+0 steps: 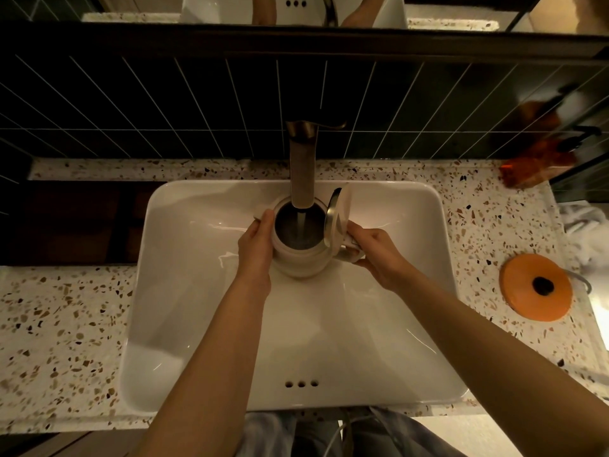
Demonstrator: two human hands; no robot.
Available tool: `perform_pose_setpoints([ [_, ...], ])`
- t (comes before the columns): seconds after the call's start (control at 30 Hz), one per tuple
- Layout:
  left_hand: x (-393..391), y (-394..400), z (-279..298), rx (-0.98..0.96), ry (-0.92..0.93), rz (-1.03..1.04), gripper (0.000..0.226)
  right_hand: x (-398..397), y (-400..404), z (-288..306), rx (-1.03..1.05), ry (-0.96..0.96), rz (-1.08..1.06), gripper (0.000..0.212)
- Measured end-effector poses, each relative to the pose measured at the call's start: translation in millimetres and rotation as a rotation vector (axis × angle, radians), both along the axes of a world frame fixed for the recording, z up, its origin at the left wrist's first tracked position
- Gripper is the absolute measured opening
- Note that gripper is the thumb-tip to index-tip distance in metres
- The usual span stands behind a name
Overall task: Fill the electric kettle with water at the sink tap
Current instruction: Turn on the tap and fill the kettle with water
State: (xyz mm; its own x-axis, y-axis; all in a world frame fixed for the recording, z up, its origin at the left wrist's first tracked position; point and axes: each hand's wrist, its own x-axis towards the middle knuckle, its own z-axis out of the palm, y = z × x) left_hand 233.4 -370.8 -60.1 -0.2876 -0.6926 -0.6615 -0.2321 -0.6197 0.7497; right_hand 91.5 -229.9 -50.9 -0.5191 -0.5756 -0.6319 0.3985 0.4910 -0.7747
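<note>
A white electric kettle is held inside the white sink basin, right under the brass tap spout. Its lid stands flipped open to the right. A stream of water runs from the spout into the dark inside of the kettle. My left hand wraps the kettle's left side. My right hand grips the kettle's handle on the right.
The terrazzo counter surrounds the basin. An orange round kettle base lies on the counter at the right. An amber bottle stands at the back right by the dark tiled wall. A white cloth lies at the far right.
</note>
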Motion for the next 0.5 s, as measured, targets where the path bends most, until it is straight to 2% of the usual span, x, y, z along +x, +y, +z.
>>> perform_pose_setpoints([
  [0.5,-0.3,1.6,3.4,0.002,0.015,-0.002,0.047,2.1,0.4,-0.2,-0.019,0.014,-0.013,0.051],
])
